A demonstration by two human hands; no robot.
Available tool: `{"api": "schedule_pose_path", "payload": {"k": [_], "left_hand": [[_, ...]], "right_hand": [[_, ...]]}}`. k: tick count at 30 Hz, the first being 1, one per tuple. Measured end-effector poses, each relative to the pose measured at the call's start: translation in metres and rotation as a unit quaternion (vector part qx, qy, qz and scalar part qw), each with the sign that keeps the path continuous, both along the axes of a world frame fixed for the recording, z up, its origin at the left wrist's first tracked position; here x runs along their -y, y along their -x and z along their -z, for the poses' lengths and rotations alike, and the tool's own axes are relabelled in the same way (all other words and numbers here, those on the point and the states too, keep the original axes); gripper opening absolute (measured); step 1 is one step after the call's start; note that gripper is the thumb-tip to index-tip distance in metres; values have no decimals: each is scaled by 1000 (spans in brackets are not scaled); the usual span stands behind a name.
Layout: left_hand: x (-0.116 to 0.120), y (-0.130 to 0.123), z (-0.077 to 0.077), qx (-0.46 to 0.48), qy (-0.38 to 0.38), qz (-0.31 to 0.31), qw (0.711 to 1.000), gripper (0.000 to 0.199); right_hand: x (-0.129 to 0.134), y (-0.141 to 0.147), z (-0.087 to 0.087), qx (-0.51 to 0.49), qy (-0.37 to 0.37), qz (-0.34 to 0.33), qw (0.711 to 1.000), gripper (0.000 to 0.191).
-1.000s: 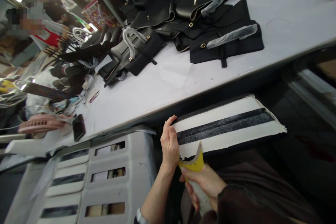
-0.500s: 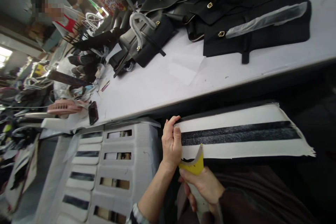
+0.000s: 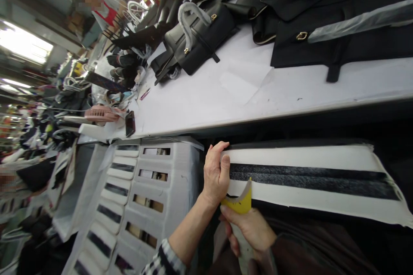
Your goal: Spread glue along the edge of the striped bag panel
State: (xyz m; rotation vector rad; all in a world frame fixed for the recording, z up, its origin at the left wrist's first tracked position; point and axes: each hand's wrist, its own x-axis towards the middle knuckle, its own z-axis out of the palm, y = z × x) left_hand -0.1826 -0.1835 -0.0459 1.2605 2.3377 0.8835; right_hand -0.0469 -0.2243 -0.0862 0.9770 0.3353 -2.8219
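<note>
So the left hand (image 3: 215,176) is clamped on the near end of the panel (image 3: 306,180), a long white piece with a dark strip down the middle, lying below the worktop (image 3: 206,103) edge, about at lap level. Fingers are curled over its top edge, thumb pressed on the face. Right hand (image 3: 250,227) is wrapped tight around the handle of a scraper (image 3: 240,200), whose yellow blade touches the panel's lower edge right beside the left hand. On the worktop there are black bags (image 3: 200,36) with gold clasps, and a phone (image 3: 130,123) near the edge. A white crate (image 3: 151,197) with slots stands left of the hands.
</note>
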Motion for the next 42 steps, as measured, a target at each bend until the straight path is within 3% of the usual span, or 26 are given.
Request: {"api": "schedule_pose_path", "payload": {"k": [10,18,21,23,26,29,34,38,42], "left_hand": [[-3,-1,-4,-20,12,-17,1000,33],[-5,0,-9,-9,-15,-18,1000,32],[-5,3,-11,73,-48,-35,996,37],[-2,6,-8,188,-95,-65,975,43],[10,14,-1,376,-169,-108,905,54],[37,21,5,466,-175,-70,865,59],[85,25,6,407,-83,45,908,108],[94,21,5,362,-41,50,930,104],[92,19,7,369,-58,60,926,94]], "right_hand": [[-7,0,0,44,16,-18,999,57],[-14,7,-29,83,8,22,996,72],[-14,-5,-40,33,0,29,999,76],[-11,-18,-43,3,-35,18,999,83],[-5,-37,-41,-24,-89,10,996,81],[-4,-54,-38,-31,-115,58,991,65],[-14,-69,-48,-21,-126,122,984,48],[-32,-73,-66,28,-165,174,970,39],[-73,-75,-86,43,-264,148,952,44]]}}
